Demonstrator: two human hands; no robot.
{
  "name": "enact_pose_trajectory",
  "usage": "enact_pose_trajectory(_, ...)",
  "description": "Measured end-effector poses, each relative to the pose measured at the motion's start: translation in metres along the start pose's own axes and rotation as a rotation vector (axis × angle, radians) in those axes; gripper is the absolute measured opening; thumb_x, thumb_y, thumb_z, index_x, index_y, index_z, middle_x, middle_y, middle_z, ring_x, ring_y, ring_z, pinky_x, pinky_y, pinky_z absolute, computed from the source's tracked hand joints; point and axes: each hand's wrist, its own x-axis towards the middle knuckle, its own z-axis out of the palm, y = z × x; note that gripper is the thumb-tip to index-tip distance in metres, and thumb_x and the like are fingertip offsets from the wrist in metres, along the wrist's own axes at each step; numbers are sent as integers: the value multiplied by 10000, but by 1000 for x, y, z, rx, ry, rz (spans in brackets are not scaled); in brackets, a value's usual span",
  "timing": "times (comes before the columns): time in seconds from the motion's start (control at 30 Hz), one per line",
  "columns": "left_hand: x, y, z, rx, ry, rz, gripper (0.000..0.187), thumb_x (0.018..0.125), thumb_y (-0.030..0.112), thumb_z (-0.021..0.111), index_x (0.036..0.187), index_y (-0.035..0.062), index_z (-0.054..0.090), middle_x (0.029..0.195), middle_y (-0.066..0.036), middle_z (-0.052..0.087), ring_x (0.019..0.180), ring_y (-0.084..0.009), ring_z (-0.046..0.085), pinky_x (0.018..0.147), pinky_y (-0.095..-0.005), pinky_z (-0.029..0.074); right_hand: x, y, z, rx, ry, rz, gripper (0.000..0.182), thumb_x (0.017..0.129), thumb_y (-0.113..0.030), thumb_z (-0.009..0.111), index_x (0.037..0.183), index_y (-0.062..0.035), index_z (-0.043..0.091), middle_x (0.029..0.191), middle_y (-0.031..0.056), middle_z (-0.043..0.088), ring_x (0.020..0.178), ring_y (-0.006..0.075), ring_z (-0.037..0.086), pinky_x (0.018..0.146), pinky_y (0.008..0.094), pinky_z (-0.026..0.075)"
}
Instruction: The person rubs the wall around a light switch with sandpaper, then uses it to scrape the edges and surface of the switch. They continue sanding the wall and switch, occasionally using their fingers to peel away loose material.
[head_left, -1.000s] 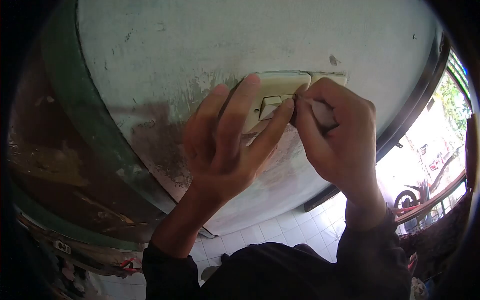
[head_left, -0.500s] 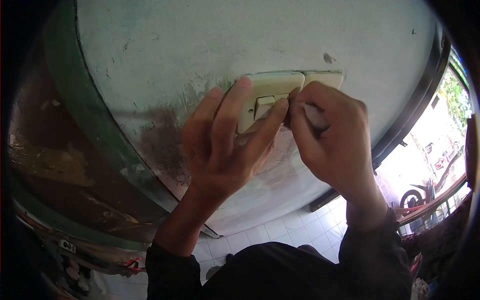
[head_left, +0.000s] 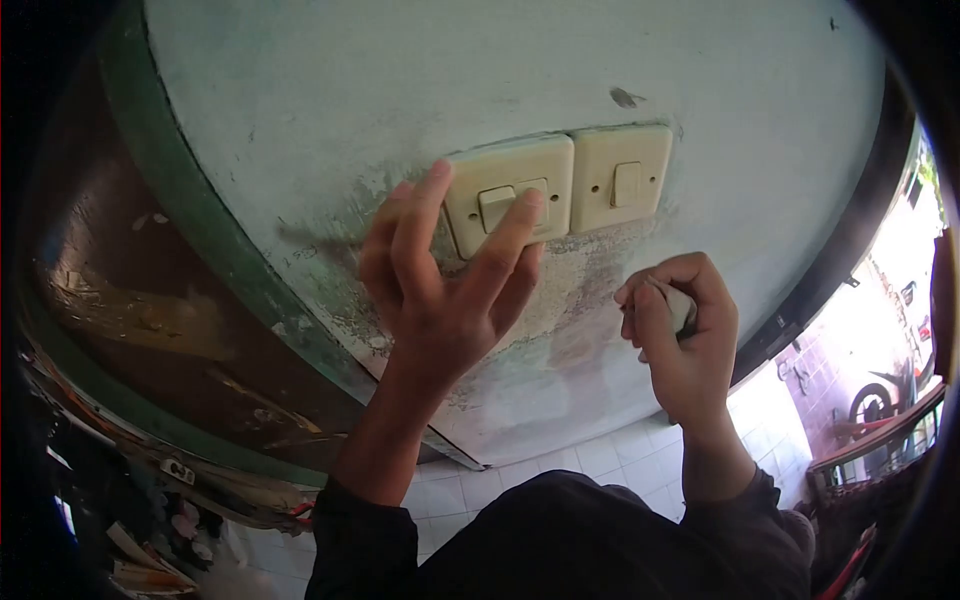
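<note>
My left hand [head_left: 450,290] holds a cream double light switch [head_left: 510,155] on the wall. Two fingertips rest at its left edge, one finger lies across the right rocker, and the thumb is at the lower edge. Close beside it on the right sits a single light switch [head_left: 640,150] of the same colour, with one rocker and a screw hole on either side. Below that one, away from the wall plates, my right hand [head_left: 690,345] is closed around a small crumpled white cloth [head_left: 681,308], mostly hidden by the fingers.
The pale wall [head_left: 400,70] is stained and peeling around the switches. To the left runs a green frame [head_left: 215,240] beside a brown panel [head_left: 130,290]. A bright opening with a motorbike wheel [head_left: 872,405] is at the right. White floor tiles [head_left: 560,460] show below.
My right hand has drawn back from the switches, down and to the right, with the cloth, uncovering the single switch. My left hand stays on the double switch while the view shifts slightly.
</note>
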Motion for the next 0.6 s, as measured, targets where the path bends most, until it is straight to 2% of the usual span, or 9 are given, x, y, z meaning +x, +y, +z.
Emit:
enact_pose_trajectory(0.07, -1, -1, 0, 15, 5, -3, 358, 872, 338, 760, 1221, 266, 736, 1430, -178, 426, 1268, -348, 406, 1066, -457, 402, 6, 3, 2, -72, 17, -50, 61, 947, 26, 620, 1001, 33, 592, 957, 90, 702, 738, 103, 642, 649, 240, 515)
enact_pose_trajectory(0.1, -1, -1, 1, 32, 18, -18, 353, 872, 333, 745, 1223, 304, 734, 1423, -165, 447, 1238, -345, 430, 1053, -443, 440, 9, 9, 4, -164, 44, -210, 89, 916, 32, 661, 991, 29, 614, 935, 95, 701, 765, 118, 659, 668, 244, 526)
enact_pose_trajectory(0.13, 0, -1, 0, 37, 14, -6, 353, 872, 333, 745, 1223, 304, 734, 1423, -165, 447, 1238, -345, 430, 1053, -443, 440, 13, 13, 7, -250, 71, -370, 118, 885, 38, 702, 982, 25, 636, 913, 101, 701, 791, 132, 676, 688, 249, 538)
enact_pose_trajectory(0.23, 0, -5, -5, 45, -6, -6, 370, 864, 333, 754, 1231, 294, 733, 1428, -167, 440, 1241, -350, 432, 1042, -445, 440, 22, 15, 20, -300, 130, -511, 148, 834, 36, 753, 950, 1, 667, 865, 111, 696, 761, 147, 687, 686, 250, 540)
enact_pose_trajectory(0.33, 5, -6, -8, 19, -28, 0, 408, 835, 310, 776, 1241, 305, 730, 1426, -157, 443, 1246, -348, 433, 1028, -434, 435, 25, 11, 35, -272, 223, -448, 133, 828, 19, 768, 916, -21, 675, 828, 102, 692, 692, 148, 676, 640, 256, 530)
enact_pose_trajectory(0.4, 11, -10, -14, -37, -98, 46, 404, 831, 265, 800, 1228, 239, 734, 1446, -168, 392, 1316, -344, 372, 1083, -441, 365, 30, 15, 40, -232, 209, -456, 145, 824, 12, 773, 924, -30, 677, 816, 98, 689, 669, 155, 673, 622, 261, 526)
enact_pose_trajectory(0.43, 12, -15, -16, -37, -105, 52, 404, 831, 265, 800, 1228, 239, 734, 1446, -168, 392, 1316, -344, 372, 1083, -441, 365, 31, 16, 43, -199, 192, -469, 156, 820, 6, 779, 931, -39, 679, 804, 93, 687, 646, 162, 670, 603, 266, 521)
enact_pose_trajectory(0.53, 18, -25, -21, -72, -155, 130, 451, 796, 233, 832, 1233, 274, 731, 1442, -130, 409, 1317, -337, 363, 1088, -431, 365, 32, 13, 49, -223, 177, -470, 168, 817, 0, 780, 944, -49, 681, 801, 95, 686, 633, 183, 666, 580, 277, 511)
enact_pose_trajectory(0.6, 19, -28, -23, 0, -133, 136, 502, 741, 227, 860, 1206, 374, 745, 1386, -68, 482, 1253, -299, 412, 978, -364, 449, 35, 16, 54, -179, 184, -476, 175, 815, 3, 776, 952, -53, 683, 803, 97, 686, 625, 192, 662, 574, 278, 509)
